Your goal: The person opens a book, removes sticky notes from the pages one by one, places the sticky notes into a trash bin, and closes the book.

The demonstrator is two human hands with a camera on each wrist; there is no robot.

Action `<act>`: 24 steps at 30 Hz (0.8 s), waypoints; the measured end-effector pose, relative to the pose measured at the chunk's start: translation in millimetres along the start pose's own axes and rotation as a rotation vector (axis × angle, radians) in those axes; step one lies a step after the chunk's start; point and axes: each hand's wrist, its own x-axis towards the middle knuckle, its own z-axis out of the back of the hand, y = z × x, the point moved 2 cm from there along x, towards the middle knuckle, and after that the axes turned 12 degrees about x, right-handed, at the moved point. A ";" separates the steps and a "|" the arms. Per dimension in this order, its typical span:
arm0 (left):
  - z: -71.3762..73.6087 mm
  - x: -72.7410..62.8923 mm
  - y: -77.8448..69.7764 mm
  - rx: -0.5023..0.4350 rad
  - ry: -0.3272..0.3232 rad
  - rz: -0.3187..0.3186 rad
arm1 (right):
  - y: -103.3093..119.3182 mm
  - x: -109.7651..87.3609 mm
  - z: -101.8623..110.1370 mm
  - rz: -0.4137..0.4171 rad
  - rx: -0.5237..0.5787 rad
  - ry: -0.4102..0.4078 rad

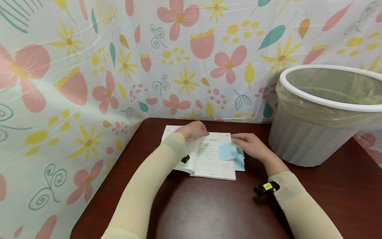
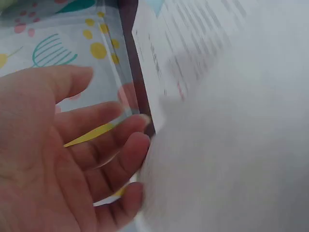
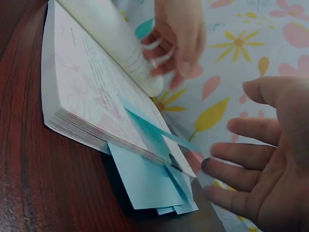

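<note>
An open book (image 1: 207,162) lies on the table, its left pages curving upward. A light blue sticky note (image 1: 227,151) is on its right page, and several more blue notes (image 3: 145,181) stick out beyond the page edges. Over the book's upper middle is my left hand (image 1: 194,130); its fingers are loosely bent beside a lifted page (image 2: 227,145), with fingertips at or very near the page edge. My right hand (image 1: 252,145) is at the book's upper right corner. Its fingers (image 3: 246,155) are spread and relaxed near the notes, holding nothing.
A large white bin (image 1: 301,139) with a clear liner stands on the right of the dark reddish table (image 1: 209,205). Behind hangs a flower-patterned curtain (image 1: 134,83), which also runs along the left side. Dark devices are strapped at both wrists.
</note>
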 end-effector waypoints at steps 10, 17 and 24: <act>-21.7 24.5 -24.6 0.015 -0.118 -0.135 | -4.6 6.3 -11.2 -0.129 0.396 -0.059; -37.8 22.5 -33.3 0.133 -0.048 -0.145 | -8.5 8.9 -20.1 -0.215 0.356 -0.058; -45.1 22.8 -38.3 0.206 -0.048 -0.135 | -11.9 8.1 -22.7 -0.174 0.291 -0.044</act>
